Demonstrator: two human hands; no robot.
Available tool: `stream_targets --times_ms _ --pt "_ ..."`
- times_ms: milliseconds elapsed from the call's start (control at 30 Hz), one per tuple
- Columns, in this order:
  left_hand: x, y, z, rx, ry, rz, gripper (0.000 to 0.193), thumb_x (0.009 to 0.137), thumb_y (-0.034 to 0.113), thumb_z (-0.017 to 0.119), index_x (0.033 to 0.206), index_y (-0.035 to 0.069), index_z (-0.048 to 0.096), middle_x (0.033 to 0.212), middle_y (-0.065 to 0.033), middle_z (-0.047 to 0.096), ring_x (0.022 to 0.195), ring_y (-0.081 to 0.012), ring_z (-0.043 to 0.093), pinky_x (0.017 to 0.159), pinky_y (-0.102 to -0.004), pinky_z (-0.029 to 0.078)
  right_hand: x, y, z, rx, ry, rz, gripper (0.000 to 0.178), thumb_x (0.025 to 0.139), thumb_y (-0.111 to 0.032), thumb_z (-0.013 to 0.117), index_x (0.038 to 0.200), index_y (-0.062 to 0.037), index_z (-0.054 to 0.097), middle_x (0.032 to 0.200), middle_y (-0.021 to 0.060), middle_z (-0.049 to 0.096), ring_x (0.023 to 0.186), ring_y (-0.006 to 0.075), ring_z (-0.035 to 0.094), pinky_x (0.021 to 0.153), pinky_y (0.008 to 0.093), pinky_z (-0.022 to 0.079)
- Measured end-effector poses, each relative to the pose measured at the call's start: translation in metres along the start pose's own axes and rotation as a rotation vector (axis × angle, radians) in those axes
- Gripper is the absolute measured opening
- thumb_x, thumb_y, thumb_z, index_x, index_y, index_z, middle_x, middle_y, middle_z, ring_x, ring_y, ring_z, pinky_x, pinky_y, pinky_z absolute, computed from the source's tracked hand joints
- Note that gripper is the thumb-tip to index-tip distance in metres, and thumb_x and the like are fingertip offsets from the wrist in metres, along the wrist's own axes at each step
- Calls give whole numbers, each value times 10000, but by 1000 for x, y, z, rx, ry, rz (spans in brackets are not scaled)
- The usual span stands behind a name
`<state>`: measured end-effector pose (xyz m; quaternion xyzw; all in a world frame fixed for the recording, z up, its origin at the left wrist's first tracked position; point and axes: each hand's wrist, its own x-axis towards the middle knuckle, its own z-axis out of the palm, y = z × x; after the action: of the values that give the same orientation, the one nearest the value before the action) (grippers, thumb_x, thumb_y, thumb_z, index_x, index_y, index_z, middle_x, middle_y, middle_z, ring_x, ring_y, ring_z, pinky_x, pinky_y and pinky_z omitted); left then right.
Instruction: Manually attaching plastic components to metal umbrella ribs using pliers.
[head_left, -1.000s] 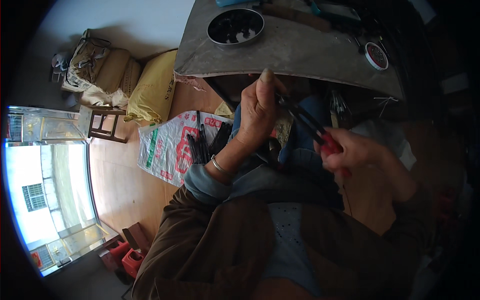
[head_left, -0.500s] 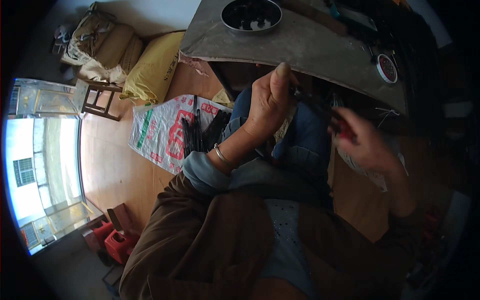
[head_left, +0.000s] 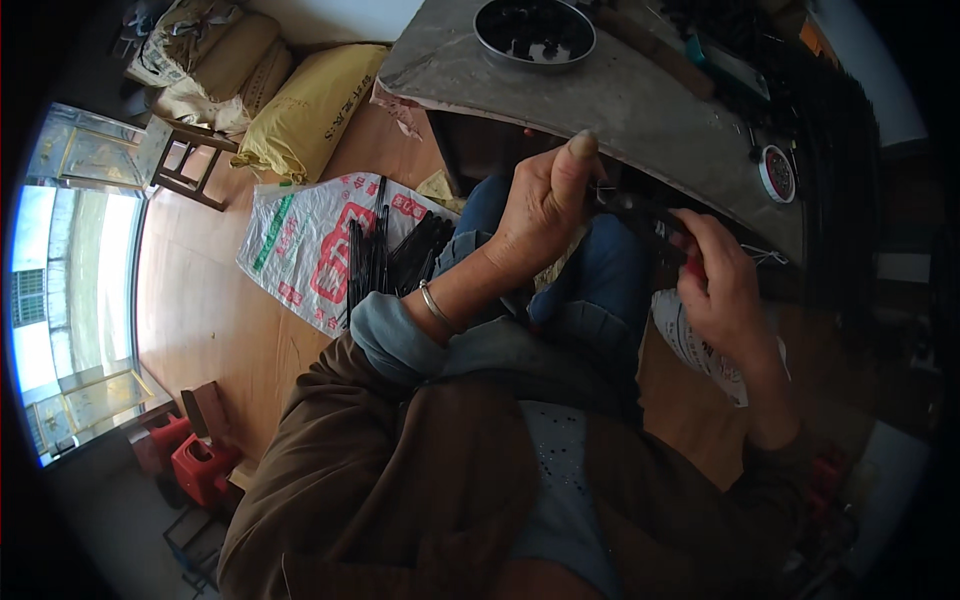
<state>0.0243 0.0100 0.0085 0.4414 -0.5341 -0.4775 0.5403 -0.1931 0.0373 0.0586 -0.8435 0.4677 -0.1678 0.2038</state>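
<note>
My left hand (head_left: 545, 200) is closed in a fist with the thumb up, over my knees and just off the table's near edge. Whatever it grips is mostly hidden by the fingers; a small shiny bit shows beside them. My right hand (head_left: 722, 290) is wrapped round the red handles of a pair of pliers (head_left: 650, 222). Their dark jaws reach left, right beside my left fist; whether they bite on anything is too dark to tell. Left of my knees, a bundle of thin black rods (head_left: 372, 255) lies on a white printed sack (head_left: 295, 250).
On the grey table (head_left: 440, 60) stand a round metal pan (head_left: 535, 35) with small dark pieces and a small round tin (head_left: 776, 173). A yellow sack (head_left: 305, 115), a wooden stool (head_left: 195, 165) and a red plastic container (head_left: 203, 468) are on the left. Another white sack (head_left: 700, 345) lies right of my legs.
The whole view has shifted slightly. My right hand, blurred by motion before, now shows sharply with the pliers still in it. My left fist keeps its pose.
</note>
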Motion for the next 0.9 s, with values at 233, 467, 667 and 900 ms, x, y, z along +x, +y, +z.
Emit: stream_targets --times_ms 233,467,667,900 --pt "0 -1 -1 -178 -95 17 607 991 520 349 754 9 575 599 14 460 574 -58 414 527 -223 346 -9 2 8 832 -518 561 241 965 -190 522 1089 12 566 745 71 630 608 135 609 565 271 475" --pt "1 -2 0 -177 -91 1 592 994 515 342 798 10 579 597 16 452 568 -58 408 524 -226 346 -5 -8 -1 1014 -572 604 279 975 -195 508 1133 33 530 748 61 619 608 110 604 587 226 491" --pt "3 6 -2 -79 -169 -130 660 1004 529 247 801 0 587 690 -19 515 666 -88 477 624 -233 402 -7 -6 -1 999 -537 571 251 967 -165 509 1133 24 528 744 58 612 600 106 600 564 227 486" --pt "3 4 -5 -90 -217 -132 673 991 561 249 805 8 584 696 -14 523 663 -85 489 613 -226 411 -6 -3 1 1025 -578 590 214 981 -198 495 1031 6 535 653 10 523 520 72 505 473 215 412"
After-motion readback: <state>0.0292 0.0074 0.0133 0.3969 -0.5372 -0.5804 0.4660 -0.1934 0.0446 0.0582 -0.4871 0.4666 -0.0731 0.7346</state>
